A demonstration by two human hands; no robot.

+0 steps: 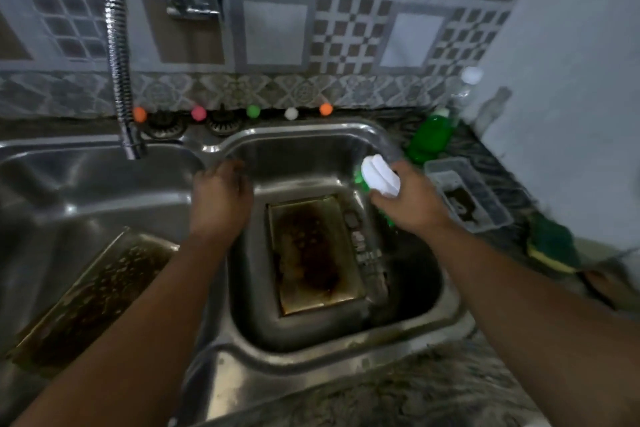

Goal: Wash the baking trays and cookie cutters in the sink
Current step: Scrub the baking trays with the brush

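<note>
Stainless steel sink point(446, 288) fills the near view, set into a speckled stone counter point(433, 388). In the right basin lies one baking tray point(315, 253), flat on the bottom and darkly stained across its middle; a second stained tray point(93, 291) leans in the left basin. Small blurred shapes just right of the first tray could be cookie cutters, but I cannot tell.

Above the right basin, the right hand point(412, 204) is clamped around a green soap bottle point(379, 180) with a white cap, tilted so the cap points toward the tray. The left hand point(221, 198) hovers over the divider between the basins, fingers curled downward; whether it holds anything is not clear.

Judging from this, the step is dosing soap onto the tray. Done well, it means a short squeeze aimed at the burnt centre rather than the rim, then fetching the sponge point(550, 246) on the counter at right. Further back, a second green bottle point(431, 139) stands by the wall, and the faucet hose point(119, 55) hangs over the left basin.
</note>
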